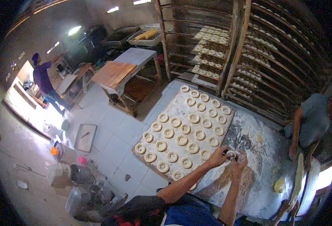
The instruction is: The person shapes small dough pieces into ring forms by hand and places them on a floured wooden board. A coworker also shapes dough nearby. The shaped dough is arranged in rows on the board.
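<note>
Both of my hands are raised over the floured table (226, 192), holding one pale ring of dough (232, 153) between them. My left hand (218, 157) grips its left side, and my right hand (240, 159) has fingers closed on the right side. Fingers cover part of the ring. Just left of my hands, a floured board (169, 113) carries many raw dough rings in rows, such as a dough ring (181, 140) near its middle. Two small dough pieces, one a flat round (258, 138), lie in the flour beyond my hands.
At the right, a co-worker (312, 120) leans over a long strip of dough (297, 180); another person's hands (288, 206) are below. A yellow lump (279, 184) lies nearby. Behind stand racks (230, 52) of dough trays. Left are a wooden-topped table (113, 75), buckets (66, 152) and a person (45, 81).
</note>
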Demonstrator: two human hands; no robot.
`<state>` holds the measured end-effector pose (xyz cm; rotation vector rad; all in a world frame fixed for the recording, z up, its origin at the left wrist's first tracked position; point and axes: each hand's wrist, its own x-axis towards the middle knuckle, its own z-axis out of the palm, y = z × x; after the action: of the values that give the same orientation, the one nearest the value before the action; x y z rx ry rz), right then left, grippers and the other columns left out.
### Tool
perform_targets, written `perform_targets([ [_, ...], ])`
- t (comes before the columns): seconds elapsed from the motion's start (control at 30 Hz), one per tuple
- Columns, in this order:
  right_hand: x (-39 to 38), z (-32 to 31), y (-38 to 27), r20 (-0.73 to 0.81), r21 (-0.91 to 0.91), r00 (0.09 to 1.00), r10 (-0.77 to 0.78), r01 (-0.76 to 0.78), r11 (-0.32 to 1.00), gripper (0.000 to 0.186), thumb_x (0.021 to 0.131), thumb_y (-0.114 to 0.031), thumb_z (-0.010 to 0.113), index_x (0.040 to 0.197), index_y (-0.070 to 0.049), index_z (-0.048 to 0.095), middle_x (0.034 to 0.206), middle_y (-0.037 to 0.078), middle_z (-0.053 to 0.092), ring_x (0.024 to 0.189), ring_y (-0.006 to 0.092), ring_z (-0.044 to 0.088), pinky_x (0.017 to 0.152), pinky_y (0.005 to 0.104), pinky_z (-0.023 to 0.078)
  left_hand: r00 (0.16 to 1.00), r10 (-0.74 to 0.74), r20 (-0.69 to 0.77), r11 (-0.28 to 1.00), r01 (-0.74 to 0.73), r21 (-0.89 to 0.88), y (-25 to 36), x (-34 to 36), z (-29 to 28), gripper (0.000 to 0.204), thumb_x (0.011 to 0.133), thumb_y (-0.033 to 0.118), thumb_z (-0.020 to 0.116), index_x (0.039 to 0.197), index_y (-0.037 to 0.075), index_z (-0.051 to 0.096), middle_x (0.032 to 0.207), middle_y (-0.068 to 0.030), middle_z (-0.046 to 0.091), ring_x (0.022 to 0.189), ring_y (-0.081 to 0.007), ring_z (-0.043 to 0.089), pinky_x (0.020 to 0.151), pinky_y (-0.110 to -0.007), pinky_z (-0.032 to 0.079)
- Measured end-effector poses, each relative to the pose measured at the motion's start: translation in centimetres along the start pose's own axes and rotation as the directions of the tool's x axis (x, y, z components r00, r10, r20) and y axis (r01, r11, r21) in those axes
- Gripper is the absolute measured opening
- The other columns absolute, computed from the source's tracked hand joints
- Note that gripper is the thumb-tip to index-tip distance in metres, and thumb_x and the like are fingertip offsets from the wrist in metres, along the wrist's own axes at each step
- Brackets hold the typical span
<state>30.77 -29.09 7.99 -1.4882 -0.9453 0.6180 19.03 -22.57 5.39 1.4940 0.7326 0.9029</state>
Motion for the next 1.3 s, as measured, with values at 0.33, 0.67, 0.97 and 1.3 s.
perform_targets([
  [0.33, 0.6, -2.3, -0.2, 0.519, 0.46, 0.855, -0.007, -0.272, 0.845, 0.043, 0.087, -0.028, 0.056, 0.125, -0.007, 0.05, 0.113, 0.008, 0.056, 0.104, 0.0197, 0.056, 0.09, 0.0343, 0.045, 0.986, -0.152, 0.068, 0.793, 0.162, -0.587, 1.2, -4.0, 0.9, 0.06, 0.081, 0.005, 0.069, 0.134, 0.005, 0.042, 0.103, -0.0062, 0.058, 0.093, -0.0187, 0.058, 0.076, -0.034, 0.05],
  [0.67, -1.7, 1.0, 0.4, 0.15, 0.43, 0.953, 0.265, -0.304, 0.85, 0.048, 0.097, -0.048, 0.04, 0.115, -0.005, 0.055, 0.116, 0.011, 0.054, 0.096, 0.0203, 0.052, 0.085, 0.0391, 0.042, 0.98, 0.081, -0.181, 0.981, -0.046, 0.19, -1.3, -1.7, 1.7, 0.04, 0.094, 0.03, 0.048, 0.12, -0.001, 0.044, 0.11, -0.0166, 0.056, 0.091, -0.0289, 0.059, 0.078, -0.044, 0.048],
  [0.97, -2.6, 3.0, 3.2, 0.206, 0.033, 0.958, 0.198, -0.209, 0.977, 0.047, 0.094, -0.044, 0.046, 0.121, -0.006, 0.05, 0.119, 0.011, 0.056, 0.077, 0.0179, 0.051, 0.069, 0.0366, 0.043, 0.775, 0.547, -0.317, 0.721, -0.244, 0.648, -3.4, -1.9, 0.9, 0.031, 0.092, 0.032, 0.046, 0.088, 0.001, 0.05, 0.073, -0.0173, 0.055, 0.062, -0.029, 0.058, 0.051, -0.04, 0.044],
  [1.3, -4.8, 1.1, 10.2, 0.314, -0.879, 0.936, 0.157, 0.224, 0.42, 0.05, 0.091, -0.041, 0.052, 0.128, -0.007, 0.044, 0.122, 0.011, 0.058, 0.055, 0.0152, 0.05, 0.051, 0.0339, 0.043, 0.934, 0.188, -0.304, 0.944, -0.086, 0.318, -4.2, -3.8, -2.3, 0.021, 0.084, 0.02, 0.056, 0.089, 0.0, 0.051, 0.07, -0.0198, 0.059, 0.061, -0.037, 0.057, 0.053, -0.046, 0.043],
])
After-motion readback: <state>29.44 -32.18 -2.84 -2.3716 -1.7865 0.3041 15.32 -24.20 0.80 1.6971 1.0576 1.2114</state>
